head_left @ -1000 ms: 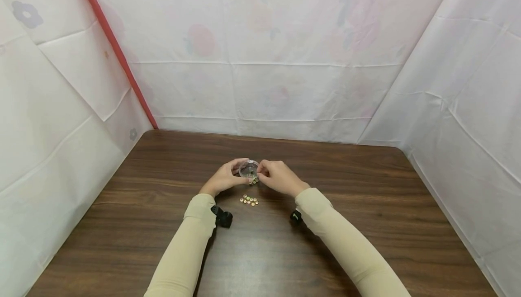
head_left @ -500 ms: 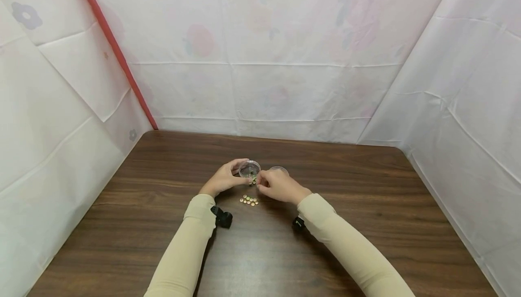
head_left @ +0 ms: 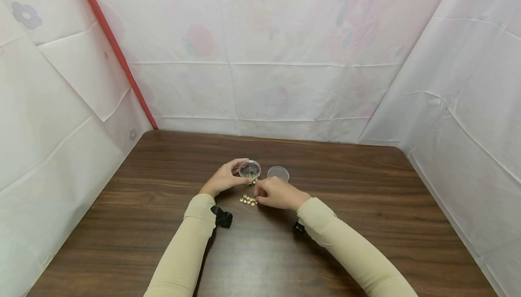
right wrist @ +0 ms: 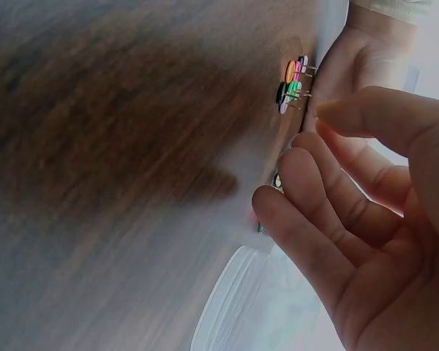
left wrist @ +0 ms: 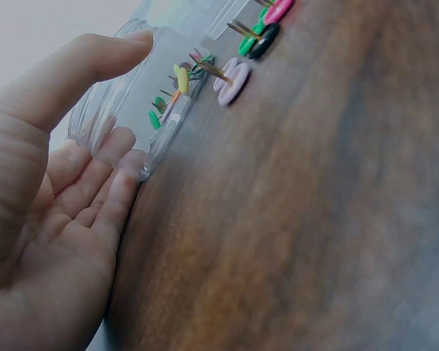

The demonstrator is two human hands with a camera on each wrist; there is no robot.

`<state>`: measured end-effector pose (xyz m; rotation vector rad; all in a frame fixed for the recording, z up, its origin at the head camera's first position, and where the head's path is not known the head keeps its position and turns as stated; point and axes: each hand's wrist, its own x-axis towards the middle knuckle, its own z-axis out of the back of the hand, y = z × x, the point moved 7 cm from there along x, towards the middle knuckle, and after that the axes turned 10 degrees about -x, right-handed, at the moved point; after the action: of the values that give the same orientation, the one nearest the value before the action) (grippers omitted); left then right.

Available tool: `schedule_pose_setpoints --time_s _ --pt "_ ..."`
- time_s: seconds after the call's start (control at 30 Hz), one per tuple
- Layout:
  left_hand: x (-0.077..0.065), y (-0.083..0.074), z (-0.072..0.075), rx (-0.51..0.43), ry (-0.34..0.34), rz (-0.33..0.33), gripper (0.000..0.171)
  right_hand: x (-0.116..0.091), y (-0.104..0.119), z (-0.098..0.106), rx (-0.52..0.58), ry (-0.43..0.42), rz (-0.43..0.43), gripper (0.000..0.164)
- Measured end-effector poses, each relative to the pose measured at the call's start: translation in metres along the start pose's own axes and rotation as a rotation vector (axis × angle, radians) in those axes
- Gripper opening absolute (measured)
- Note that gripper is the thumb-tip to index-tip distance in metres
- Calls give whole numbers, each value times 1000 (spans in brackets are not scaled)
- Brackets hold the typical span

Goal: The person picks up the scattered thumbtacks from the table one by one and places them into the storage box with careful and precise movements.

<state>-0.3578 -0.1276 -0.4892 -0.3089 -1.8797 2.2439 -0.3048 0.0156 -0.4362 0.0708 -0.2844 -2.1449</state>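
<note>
My left hand (head_left: 225, 177) grips a clear round plastic tub (head_left: 244, 168) on the table, thumb on the near side and fingers around the far side. Coloured thumbtacks (left wrist: 179, 80) show through its wall in the left wrist view. In the head view, more thumbtacks (head_left: 248, 201) lie in a loose group in front of the tub, points up in the wrist views. My right hand (head_left: 280, 193) is at the right edge of that group, its fingers bent loosely. In the right wrist view a gap shows between thumb and fingers, with nothing seen held.
A clear round lid (head_left: 278, 172) lies on the brown wooden table (head_left: 346, 215), just beyond the right hand. A few thumbtacks (head_left: 253, 182) are at the tub's near side. White patterned sheets (head_left: 260, 89) hang behind and at both sides.
My right hand has moved from the tub's right edge toward me, down to the group of thumbtacks, uncovering the lid. The left hand and the tub have stayed in place.
</note>
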Motion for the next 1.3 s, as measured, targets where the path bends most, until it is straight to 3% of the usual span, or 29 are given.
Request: schedule_pose_setpoints --time_s 0.67,0.9,1.3 --pt "3 5 0 8 0 -6 68 1 9 -9 -108 69 -23 5" --pt "-14 -27 -6 10 63 14 71 1 6 -12 -129 64 -22 4" --pt "-14 -27 -5 16 59 14 72 0 8 -8 -140 46 23 9"
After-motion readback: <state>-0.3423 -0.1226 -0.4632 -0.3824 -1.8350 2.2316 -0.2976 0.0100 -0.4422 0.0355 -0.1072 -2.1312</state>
